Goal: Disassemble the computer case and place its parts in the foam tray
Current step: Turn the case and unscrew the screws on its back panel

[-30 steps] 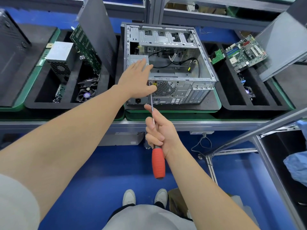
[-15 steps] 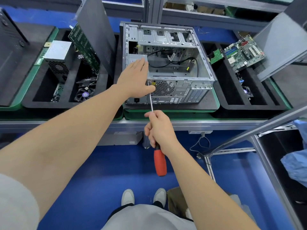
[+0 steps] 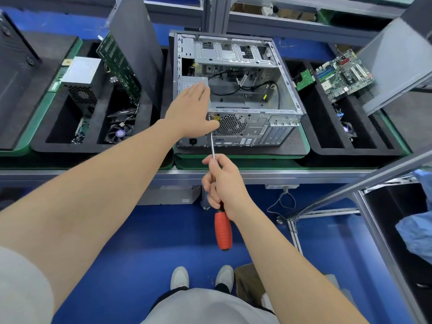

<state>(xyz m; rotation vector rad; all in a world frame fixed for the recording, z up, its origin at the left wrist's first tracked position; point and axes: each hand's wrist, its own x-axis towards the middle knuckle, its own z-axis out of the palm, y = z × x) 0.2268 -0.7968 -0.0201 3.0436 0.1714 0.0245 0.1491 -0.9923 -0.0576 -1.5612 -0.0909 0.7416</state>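
Tighter than a second ago, the right hand (image 3: 222, 183) grips the screwdriver (image 3: 223, 230) shaft, tip at the computer case (image 3: 257, 132) rear. The left hand (image 3: 190, 111) lies flat, fingers straight, atop the case, beside the foam tray (image 3: 350, 152).

My one camera rides on my head, wide-angled, facing forward and steeply down: the case (image 3: 233, 54) lies near ahead, my shoes (image 3: 179, 277) at the bottom edge.
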